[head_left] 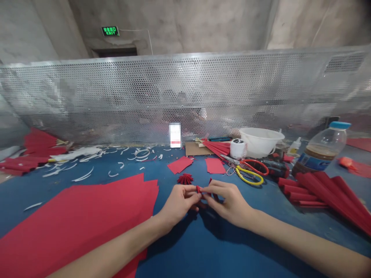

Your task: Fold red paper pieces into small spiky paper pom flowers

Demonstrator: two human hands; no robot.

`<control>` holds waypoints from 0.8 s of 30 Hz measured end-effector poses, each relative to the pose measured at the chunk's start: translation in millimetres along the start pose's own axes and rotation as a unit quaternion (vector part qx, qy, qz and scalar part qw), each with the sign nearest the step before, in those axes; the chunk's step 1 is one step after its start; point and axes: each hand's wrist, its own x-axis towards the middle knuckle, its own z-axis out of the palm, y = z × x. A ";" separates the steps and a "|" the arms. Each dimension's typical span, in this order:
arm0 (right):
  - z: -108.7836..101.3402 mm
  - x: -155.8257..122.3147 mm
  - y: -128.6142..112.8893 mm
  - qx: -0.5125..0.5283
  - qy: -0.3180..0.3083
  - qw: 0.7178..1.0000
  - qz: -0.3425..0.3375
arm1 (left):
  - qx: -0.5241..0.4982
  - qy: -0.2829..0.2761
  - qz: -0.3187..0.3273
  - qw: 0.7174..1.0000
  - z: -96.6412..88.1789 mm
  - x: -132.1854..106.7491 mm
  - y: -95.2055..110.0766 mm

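My left hand [178, 202] and my right hand [227, 200] meet over the blue table [203, 247], both pinching a small folded red paper piece [203, 190] between the fingertips. Just beyond it lies a small pleated red paper rosette [185, 178]. A stack of large red paper sheets [75, 220] lies to the left of my left arm. Two small red paper squares [180, 164] [215, 165] lie further back.
Scissors with red and yellow handles [249, 170], a white tape roll [237, 148], a white bowl [261, 141] and a brown-liquid bottle [321, 152] stand at the back right. Folded red paper fans [327, 193] lie right, more [34, 148] far left. White paper scraps [87, 166] litter the back; a perforated metal screen [185, 96] walls it.
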 end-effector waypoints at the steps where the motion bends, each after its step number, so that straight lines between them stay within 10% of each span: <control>1: -2.2 2.6 -0.3 0.031 -0.001 0.999 0.037 | 0.004 -0.003 0.001 1.000 0.4 -0.2 -0.4; 12: -2.9 10.3 9.3 0.278 -0.086 0.940 0.176 | 0.076 -0.008 -0.011 0.997 2.7 -1.4 -1.8; 24: -6.7 10.3 11.6 0.319 -0.086 0.926 0.181 | 0.125 -0.019 -0.023 0.992 3.9 -3.7 4.9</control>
